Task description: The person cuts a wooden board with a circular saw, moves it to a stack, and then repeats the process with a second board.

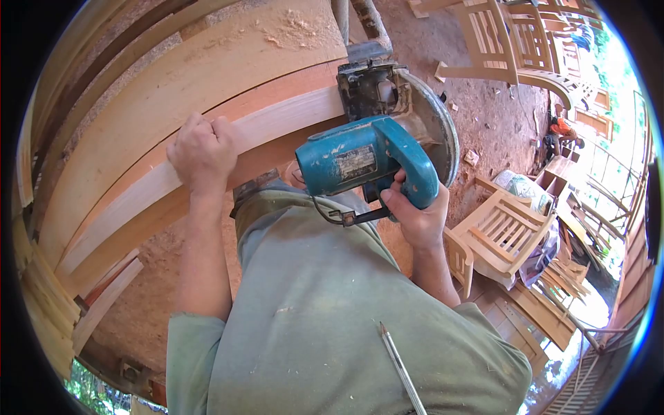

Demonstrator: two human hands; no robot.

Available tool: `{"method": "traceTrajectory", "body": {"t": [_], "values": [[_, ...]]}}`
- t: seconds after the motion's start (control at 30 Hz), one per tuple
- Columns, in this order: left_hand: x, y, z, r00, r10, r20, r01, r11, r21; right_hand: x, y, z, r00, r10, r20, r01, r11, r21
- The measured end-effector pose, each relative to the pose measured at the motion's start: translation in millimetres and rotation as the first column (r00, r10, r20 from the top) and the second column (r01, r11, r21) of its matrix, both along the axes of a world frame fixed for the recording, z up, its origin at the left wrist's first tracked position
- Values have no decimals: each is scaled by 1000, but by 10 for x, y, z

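A teal circular-type power saw (346, 159), with a large round guard (439, 121), stands at the end of the boards. My right hand (420, 216) is wrapped round its rear handle, the thumb on the inner side. Fingers curled, my left hand (204, 153) grips a long pale wooden board (283, 116) from above. One end of this board reaches the saw's dark metal base (363, 90); the cutting edge is hidden there. A wide plank (173, 104) with wood shavings (297, 31) on it lies alongside the board.
Wooden chairs (498, 235) stand to the right, and more chair frames (484, 41) are at the upper right. Another person in orange (564, 130) is further off. Stacked timber (45, 304) fills the left edge. A pen-like stick (401, 366) lies against my shirt.
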State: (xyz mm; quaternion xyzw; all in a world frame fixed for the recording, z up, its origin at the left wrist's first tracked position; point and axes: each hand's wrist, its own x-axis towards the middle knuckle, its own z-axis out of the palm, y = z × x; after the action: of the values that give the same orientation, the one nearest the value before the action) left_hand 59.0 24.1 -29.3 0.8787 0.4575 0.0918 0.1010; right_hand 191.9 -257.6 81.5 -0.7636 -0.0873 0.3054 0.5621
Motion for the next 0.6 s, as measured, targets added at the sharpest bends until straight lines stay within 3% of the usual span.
{"method": "traceTrajectory", "body": {"t": [0.3,0.4,0.5,0.6], "values": [[109,-67,69,999,23,-41,-26,996,-83,29,0,-10,998,1,-66,0,1000,28],[318,-227,80,998,54,21,-52,995,-88,21,-22,-23,996,9,-94,-5,999,44],[398,-245,126,983,183,-15,-184,974,-132,61,-16,-8,995,45,-88,-41,998,48],[335,-255,46,990,118,-73,-121,992,-30,46,-21,-5,997,58,-45,-57,998,28]]}}
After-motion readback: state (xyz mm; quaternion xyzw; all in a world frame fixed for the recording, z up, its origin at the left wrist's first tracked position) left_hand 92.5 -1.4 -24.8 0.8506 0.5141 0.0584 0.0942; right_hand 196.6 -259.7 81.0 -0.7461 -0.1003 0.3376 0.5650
